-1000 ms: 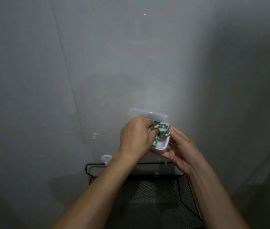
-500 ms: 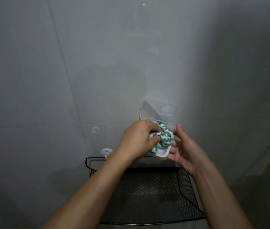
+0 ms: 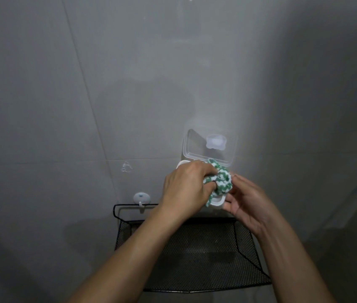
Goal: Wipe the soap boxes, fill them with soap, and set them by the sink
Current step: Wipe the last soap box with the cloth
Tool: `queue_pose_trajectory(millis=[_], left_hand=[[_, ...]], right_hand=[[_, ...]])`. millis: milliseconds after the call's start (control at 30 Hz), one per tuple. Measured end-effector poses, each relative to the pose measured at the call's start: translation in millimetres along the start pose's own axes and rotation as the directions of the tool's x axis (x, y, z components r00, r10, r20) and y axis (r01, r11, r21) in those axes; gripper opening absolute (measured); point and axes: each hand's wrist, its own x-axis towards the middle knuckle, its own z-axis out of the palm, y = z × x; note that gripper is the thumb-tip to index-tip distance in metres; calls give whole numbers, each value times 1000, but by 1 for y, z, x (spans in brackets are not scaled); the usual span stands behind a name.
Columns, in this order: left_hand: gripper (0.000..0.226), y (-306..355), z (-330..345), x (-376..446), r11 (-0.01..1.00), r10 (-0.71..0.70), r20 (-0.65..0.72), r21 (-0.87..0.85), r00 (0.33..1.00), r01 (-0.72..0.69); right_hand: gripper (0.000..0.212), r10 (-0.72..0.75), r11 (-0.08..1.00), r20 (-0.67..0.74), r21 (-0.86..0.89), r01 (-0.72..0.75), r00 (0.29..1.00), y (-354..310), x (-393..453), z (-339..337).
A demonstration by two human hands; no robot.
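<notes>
- Most of the white soap box [image 3: 218,201] is hidden behind the left hand [image 3: 186,189] and the bunched cloth [image 3: 220,180]; only its near right corner and a sliver of its far left corner show.
- What is inside the soap box cannot be made out.
- The box's clear lid [image 3: 210,147] stands open, hinged up behind the box, with a pale rounded piece [image 3: 216,142] on its panel; what that piece is cannot be told.
- The left hand is closed around the green-and-white cloth, pressing it down into the soap box; its fingertips are buried in the fabric.
- The right hand [image 3: 247,200] cups the soap box from its right side, fingers curled loosely against the wall of the box; the palm side is partly hidden.
- The soap box is held in the air above the back edge of a black wire mesh basket [image 3: 195,254], in front of the grey tiled wall [image 3: 85,84].
- Left of the soap box, a round suction hook [image 3: 142,199] sits on the wall, just above the basket's rim.
- Count: 1 soap box, 1 cloth, 1 basket, 1 hook, 2 hands.
</notes>
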Motion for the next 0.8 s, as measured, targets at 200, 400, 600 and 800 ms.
queue_pose_trajectory(millis=[200, 400, 600, 800], left_hand=[[34, -7, -7, -9, 989, 148, 262, -66, 954, -135], [39, -15, -20, -13, 975, 182, 390, 45, 902, -216], [41, -23, -24, -19, 949, 162, 320, 209, 934, -237], [43, -1, -2, -35, 975, 141, 289, 123, 947, -183]], right_hand=[[38, 7, 1000, 18, -21, -7, 1000, 3, -11, -4], [38, 22, 996, -65, -82, -28, 998, 7, -14, -5], [29, 27, 999, -82, -37, -30, 996, 10, -17, -9], [32, 46, 999, -30, -27, -47, 998, 15, -19, -11]])
